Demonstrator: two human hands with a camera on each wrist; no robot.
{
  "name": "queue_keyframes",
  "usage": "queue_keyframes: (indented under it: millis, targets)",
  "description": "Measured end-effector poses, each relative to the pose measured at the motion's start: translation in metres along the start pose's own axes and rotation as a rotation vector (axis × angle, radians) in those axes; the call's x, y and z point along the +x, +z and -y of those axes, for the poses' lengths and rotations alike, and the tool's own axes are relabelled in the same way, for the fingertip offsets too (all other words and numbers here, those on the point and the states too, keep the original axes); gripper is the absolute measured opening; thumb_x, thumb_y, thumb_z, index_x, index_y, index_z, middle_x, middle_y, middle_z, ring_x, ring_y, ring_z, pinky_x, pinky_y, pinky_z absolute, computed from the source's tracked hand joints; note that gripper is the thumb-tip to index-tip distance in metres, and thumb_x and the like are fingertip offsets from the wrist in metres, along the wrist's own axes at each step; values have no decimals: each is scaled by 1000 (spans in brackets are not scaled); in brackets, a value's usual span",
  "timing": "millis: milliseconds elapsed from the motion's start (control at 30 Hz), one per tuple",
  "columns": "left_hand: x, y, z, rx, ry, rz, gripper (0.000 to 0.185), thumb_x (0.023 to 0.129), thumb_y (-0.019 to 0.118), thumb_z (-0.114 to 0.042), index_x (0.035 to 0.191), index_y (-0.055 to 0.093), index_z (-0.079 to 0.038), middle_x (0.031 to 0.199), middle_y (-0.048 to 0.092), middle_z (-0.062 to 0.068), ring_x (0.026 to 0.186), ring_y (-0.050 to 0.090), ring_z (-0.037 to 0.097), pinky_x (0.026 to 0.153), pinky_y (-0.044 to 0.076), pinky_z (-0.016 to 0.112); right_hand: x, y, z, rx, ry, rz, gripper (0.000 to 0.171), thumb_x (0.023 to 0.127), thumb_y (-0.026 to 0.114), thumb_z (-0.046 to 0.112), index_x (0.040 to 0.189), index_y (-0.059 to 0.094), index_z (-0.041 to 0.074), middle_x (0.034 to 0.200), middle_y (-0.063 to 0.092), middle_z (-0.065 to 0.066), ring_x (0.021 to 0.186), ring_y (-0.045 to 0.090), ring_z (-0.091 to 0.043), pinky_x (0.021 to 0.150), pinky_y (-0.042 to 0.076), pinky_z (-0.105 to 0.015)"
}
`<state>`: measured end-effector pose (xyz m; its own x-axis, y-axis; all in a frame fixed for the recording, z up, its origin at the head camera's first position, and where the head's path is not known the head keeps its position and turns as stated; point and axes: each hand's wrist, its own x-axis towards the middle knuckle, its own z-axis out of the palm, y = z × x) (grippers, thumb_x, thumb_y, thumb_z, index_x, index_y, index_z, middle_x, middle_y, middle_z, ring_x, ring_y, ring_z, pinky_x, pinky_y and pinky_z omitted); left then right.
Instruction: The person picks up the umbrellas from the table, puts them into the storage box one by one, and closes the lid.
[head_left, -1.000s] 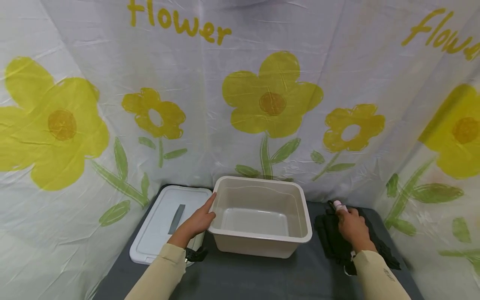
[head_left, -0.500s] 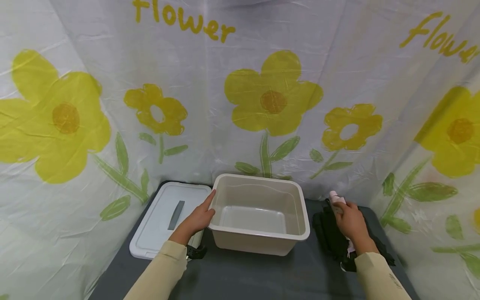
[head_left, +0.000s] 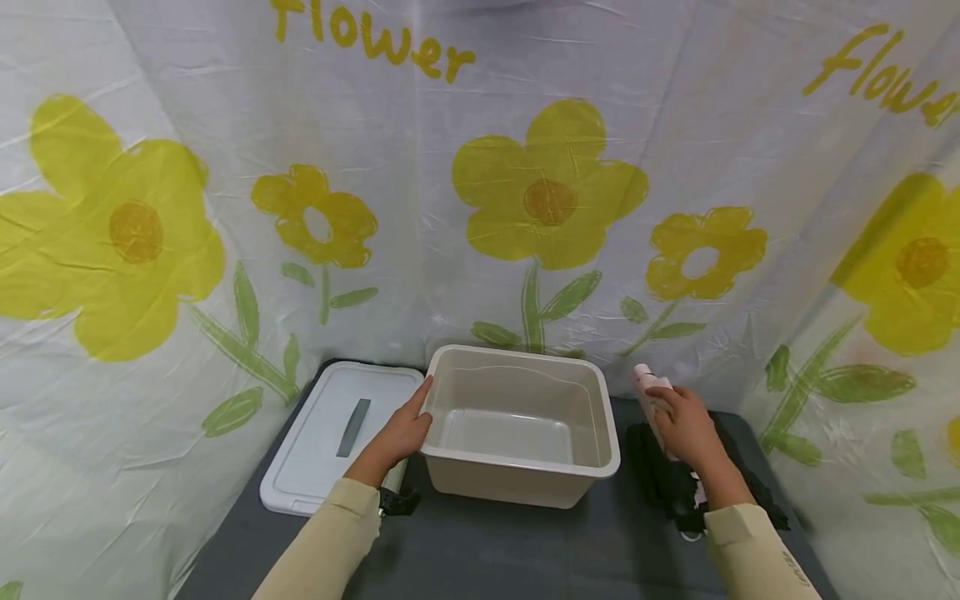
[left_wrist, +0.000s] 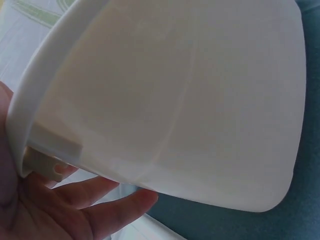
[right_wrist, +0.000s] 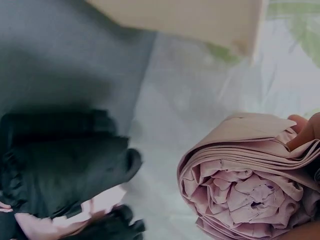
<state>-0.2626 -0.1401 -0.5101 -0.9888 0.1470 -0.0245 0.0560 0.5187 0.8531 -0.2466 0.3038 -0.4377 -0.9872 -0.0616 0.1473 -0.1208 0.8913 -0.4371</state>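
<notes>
While gripped, cloth roll (right_wrist: 247, 175) pale pink, tightly layered.

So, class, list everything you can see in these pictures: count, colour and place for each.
Bin: one, beige, open, table centre.
Lid: one, white with grey handle, left of bin.
Pink roll: one, rolled fabric, in right hand.
Dark clothes: a pile, black, right of bin.
Table: one, grey.
Backdrop: white sheet, yellow flowers.
Left hand: on the bin's left rim.
Right hand: fingers round the pink roll, above the dark clothes.
</notes>
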Motion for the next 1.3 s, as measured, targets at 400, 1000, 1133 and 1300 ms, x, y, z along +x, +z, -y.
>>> queue_keyframes:
  millis: [400,1000,1133,1300]
  targets:
    - [1,2,-1,-14,-20,-20,65,95,35,-7,157,17,-16,157,26,22,141,29,41,111,26,57,8,-9,47,56,-110,-7,40,94,42,8,131,58,5,139,43,-32,123,44,-50,93,38,-67]
    - [-2,5,3,-129,-20,-1,70,93,38,-5,157,14,-19,159,20,20,144,24,40,113,23,57,24,18,93,99,-232,98,36,96,45,10,127,62,9,138,47,-27,125,45,-47,95,39,-63]
    - [-1,5,5,-158,-24,7,71,93,39,-7,157,14,-23,160,19,17,144,23,39,113,24,57,26,25,102,94,-265,131,36,95,46,9,127,63,10,137,50,-24,120,50,-43,92,42,-59]
    - [3,2,9,-164,-36,29,72,93,39,-7,157,13,-27,161,18,14,144,24,37,112,25,57,32,32,115,121,-290,194,36,96,45,10,127,62,10,141,48,-22,112,55,-40,88,44,-53]
